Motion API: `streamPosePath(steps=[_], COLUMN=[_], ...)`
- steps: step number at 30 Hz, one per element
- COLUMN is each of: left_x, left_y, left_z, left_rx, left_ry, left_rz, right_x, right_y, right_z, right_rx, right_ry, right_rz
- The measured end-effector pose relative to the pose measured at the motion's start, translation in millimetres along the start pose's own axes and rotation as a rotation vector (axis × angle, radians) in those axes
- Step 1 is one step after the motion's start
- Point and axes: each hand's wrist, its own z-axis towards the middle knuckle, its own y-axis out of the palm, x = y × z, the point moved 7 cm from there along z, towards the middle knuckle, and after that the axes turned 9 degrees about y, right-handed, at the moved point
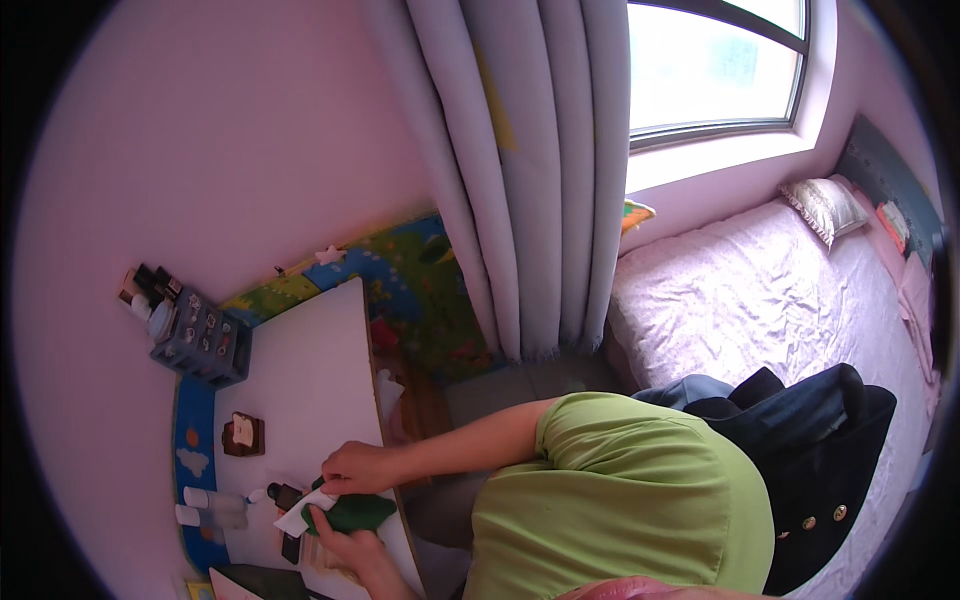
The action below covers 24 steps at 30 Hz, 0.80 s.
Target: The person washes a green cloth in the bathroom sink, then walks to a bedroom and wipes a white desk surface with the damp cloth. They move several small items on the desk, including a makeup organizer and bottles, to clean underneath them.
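Note:
Both my hands are over the white desk (300, 390), near its front edge. My left hand (349, 544) grips a dark green, soft-looking item (364, 514) from below, its thumb on top. My right hand (364, 466) pinches a folded white cloth or tissue (300, 514) that lies against the green item. Some of the green shows past my right fingertips. Just beyond the white piece stands a small dark bottle (283, 495). A dark object (291, 549) and a pale, box-like thing (322, 556) are partly covered by my left hand.
Two clear bottles with white caps (225, 501) stand by the wall. Nearby are a small brown holder (244, 433) and a grey drawer organizer (202, 337) with items on top. A grey curtain (525, 187) hangs right of the desk. Behind me, a dark coat (810, 450) lies before the bed (720, 300).

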Motion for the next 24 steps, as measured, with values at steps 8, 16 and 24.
streamPosePath(steps=[8,16,24], left_x=[-1,8,6], left_y=[-8,-3,-9], left_z=[7,2,7], left_rx=[0.14,0.134,0.024], left_ry=[-0.086,-0.029,-0.001], left_rz=[-0.096,-0.052,-0.017], right_x=[-14,3,8], right_y=[8,18,12], right_z=[6,23,18], right_rx=[0.152,-0.038,-0.293], right_ry=[-0.248,0.02,0.358], right_rz=[-0.113,0.247,0.477])
